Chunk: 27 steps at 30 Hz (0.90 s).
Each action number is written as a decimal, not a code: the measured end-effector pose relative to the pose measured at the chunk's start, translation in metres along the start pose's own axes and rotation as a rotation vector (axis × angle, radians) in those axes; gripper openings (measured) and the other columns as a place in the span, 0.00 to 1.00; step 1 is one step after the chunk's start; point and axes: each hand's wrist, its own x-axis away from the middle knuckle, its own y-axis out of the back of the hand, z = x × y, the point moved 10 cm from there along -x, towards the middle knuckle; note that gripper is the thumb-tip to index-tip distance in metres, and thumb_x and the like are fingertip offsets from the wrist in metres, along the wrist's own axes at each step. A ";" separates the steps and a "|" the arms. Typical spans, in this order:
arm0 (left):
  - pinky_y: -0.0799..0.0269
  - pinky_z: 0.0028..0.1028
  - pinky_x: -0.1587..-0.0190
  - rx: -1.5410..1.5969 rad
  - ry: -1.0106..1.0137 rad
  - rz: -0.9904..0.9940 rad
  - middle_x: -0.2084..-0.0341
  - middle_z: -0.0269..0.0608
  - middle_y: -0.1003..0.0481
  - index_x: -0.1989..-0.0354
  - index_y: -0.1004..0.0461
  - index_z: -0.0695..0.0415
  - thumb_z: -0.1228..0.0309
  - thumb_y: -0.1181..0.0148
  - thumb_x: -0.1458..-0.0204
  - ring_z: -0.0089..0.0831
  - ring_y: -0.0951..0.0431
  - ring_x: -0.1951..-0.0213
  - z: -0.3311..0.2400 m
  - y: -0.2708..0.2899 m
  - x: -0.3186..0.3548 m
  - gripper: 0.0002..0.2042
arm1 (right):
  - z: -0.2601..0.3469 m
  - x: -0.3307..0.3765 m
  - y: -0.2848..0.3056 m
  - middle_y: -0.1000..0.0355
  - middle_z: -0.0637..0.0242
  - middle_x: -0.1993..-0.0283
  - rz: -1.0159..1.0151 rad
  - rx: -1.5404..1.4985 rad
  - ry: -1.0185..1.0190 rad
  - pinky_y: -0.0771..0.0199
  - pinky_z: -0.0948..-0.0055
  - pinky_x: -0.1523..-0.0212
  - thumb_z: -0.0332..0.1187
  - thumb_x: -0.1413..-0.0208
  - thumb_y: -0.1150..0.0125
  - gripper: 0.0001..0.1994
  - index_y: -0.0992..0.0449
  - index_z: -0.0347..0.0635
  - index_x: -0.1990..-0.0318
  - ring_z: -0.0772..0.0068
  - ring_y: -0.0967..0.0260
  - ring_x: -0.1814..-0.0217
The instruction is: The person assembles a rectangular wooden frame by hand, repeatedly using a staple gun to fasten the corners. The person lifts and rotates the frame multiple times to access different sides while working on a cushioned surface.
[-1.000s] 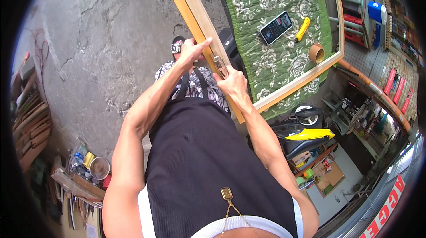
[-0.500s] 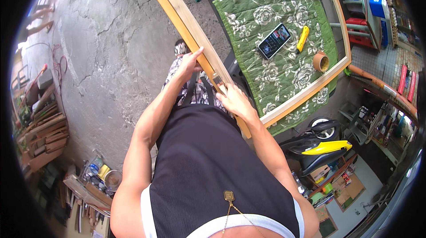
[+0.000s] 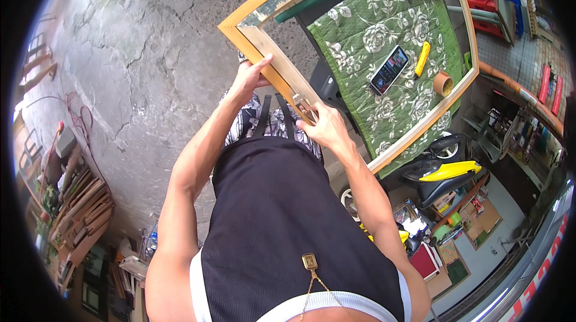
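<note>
Both hands hold a large rectangular frame of pale varnished wood point(image 3: 273, 73) by its near rail, which runs from about ten o'clock down to four o'clock across the upper middle of the view. The left hand point(image 3: 247, 79) grips the rail close to the corner at eleven o'clock, fingers curled shut over its outer edge. The right hand point(image 3: 321, 127) clasps the same rail lower down, just toward four o'clock of the left, its fingers closed around the wood beside a small metal fitting point(image 3: 300, 104) whose kind cannot be made out. The frame appears to be carried above a worktop covered with a green flower-patterned cloth point(image 3: 384, 34), seen through its opening; whether its far side rests on that cloth or hangs clear of it cannot be told. On the cloth lie a dark smartphone point(image 3: 389, 69), a yellow utility knife point(image 3: 422, 58) just at its two o'clock, and a roll of brown packing tape point(image 3: 443, 84) at four o'clock of the knife. Judging by this, the frame is in hand and lined up over the worktop but not yet settled flat; the knife and tape lie untouched, so any work with them seems still ahead. A yellow-and-black scooter point(image 3: 441, 172) stands at four o'clock, and stacked wooden frames point(image 3: 81, 208) lean at eight o'clock on the cracked concrete floor point(image 3: 138, 70).
</note>
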 end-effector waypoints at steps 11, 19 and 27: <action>0.23 0.38 0.56 -0.055 0.078 0.022 0.55 0.49 0.27 0.48 0.34 0.65 0.58 0.37 0.51 0.40 0.23 0.56 -0.007 0.005 -0.007 0.27 | 0.009 -0.014 -0.006 0.24 0.54 0.63 0.030 0.173 -0.155 0.36 0.58 0.51 0.48 0.61 0.32 0.24 0.26 0.36 0.64 0.51 0.28 0.57; 0.22 0.38 0.58 -0.067 0.115 0.089 0.56 0.50 0.27 0.49 0.35 0.66 0.58 0.37 0.52 0.42 0.21 0.59 -0.007 0.003 -0.012 0.28 | 0.017 -0.014 -0.003 0.24 0.56 0.63 0.041 0.240 -0.104 0.37 0.60 0.52 0.49 0.61 0.32 0.23 0.24 0.39 0.64 0.55 0.28 0.59; 0.20 0.40 0.61 -0.110 0.098 -0.013 0.58 0.52 0.27 0.48 0.36 0.68 0.59 0.34 0.54 0.44 0.22 0.58 -0.010 0.003 -0.009 0.31 | -0.011 -0.022 -0.017 0.24 0.55 0.66 -0.064 0.230 -0.110 0.33 0.57 0.58 0.46 0.58 0.35 0.18 0.24 0.41 0.67 0.51 0.27 0.61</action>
